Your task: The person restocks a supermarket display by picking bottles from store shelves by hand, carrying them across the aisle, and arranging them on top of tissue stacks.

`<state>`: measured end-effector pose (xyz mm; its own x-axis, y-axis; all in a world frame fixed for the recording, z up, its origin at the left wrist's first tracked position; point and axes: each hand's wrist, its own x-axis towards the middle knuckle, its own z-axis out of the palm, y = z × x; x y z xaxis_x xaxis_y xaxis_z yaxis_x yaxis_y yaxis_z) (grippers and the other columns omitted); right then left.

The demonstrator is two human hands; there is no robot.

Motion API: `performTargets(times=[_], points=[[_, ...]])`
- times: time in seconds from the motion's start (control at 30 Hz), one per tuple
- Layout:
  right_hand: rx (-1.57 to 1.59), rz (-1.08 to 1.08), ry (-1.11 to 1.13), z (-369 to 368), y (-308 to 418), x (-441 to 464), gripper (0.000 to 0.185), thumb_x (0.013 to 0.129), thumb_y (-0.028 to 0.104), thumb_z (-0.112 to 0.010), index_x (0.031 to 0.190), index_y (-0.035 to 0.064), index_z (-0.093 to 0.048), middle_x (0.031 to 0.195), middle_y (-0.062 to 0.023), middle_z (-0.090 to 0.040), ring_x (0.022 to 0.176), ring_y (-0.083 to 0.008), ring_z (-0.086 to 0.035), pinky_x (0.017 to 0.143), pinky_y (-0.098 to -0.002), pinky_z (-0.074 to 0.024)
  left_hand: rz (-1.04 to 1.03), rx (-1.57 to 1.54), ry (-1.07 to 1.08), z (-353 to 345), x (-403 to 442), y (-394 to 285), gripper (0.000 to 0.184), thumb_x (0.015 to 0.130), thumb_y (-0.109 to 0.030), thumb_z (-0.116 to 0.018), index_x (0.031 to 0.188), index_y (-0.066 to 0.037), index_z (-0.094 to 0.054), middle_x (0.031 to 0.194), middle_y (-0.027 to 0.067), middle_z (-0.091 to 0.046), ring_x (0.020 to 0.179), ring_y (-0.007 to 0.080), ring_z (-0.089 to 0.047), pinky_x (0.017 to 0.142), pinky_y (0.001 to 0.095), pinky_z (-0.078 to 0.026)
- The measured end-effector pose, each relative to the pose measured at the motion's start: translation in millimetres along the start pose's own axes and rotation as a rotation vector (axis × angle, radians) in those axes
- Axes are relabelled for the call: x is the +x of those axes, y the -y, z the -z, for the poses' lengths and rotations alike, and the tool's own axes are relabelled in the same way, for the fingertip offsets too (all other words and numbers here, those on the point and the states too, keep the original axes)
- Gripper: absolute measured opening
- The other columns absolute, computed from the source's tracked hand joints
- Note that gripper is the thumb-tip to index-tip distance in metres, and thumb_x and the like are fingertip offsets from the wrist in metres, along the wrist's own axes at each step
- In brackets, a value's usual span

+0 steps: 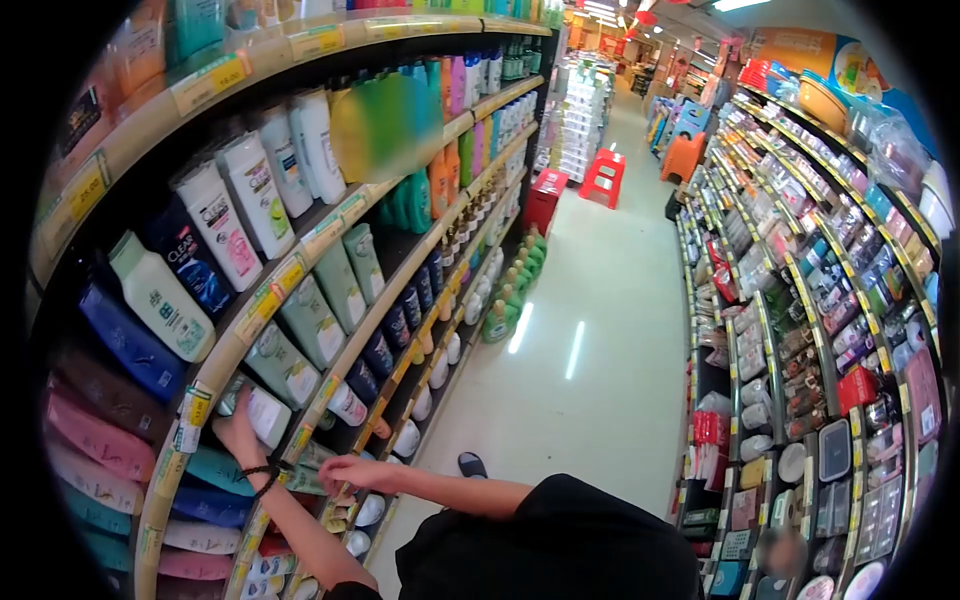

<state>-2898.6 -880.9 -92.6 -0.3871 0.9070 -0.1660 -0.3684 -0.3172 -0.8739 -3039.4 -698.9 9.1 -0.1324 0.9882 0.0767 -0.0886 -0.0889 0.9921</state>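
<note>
Just left of and below the sage-green bottle (280,364), the left hand (238,432) has its fingers bent around a pale bottle (267,416); that bottle remains in the shelf row, seemingly not lifted out. Right of and below the sage-green bottle, the right hand (345,473) hangs half open, apparently empty.

Bottle (265,416), one: grey-green, broad white label facing out, print too small to read. Left hand (237,432) closed about its near side, hiding part of the body. Set much as bottles stand on that shelf, label end close to the shelf's front edge (305,430), beside a matching grey-green one. Whether its base bears on the shelf or hangs clear, cannot tell.
</note>
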Motion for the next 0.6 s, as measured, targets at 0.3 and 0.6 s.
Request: performTargets(times=[0.3,0.6], points=[[0.161,0.128,0.086,7,5,-43,0.062,0.101,0.029,-0.062,0.153,0.0162,-0.03,0.144,-0.0087,-0.049,0.126,-0.0159,-0.051,0.102,-0.0347,-0.045,0.008,-0.111,-0.037,9,-83,7,0.068,0.082,-0.009,-0.082,0.136,0.007,-0.044,0.12,0.0163,-0.062,0.1,0.0223,-0.064,0.087,0.0336,-0.054],[0.051,0.04,-0.056,27,-18,-76,0.044,0.102,0.029,-0.062,0.137,0.0097,-0.042,0.126,-0.0031,-0.058,0.117,-0.0123,-0.054,0.096,-0.0336,-0.0462,0.186,-0.19,-0.108,-6,-164,49,0.076,0.085,-0.007,-0.078,0.147,0.005,-0.035,0.134,0.0181,-0.054,0.111,0.0246,-0.06,0.095,0.036,-0.051]])
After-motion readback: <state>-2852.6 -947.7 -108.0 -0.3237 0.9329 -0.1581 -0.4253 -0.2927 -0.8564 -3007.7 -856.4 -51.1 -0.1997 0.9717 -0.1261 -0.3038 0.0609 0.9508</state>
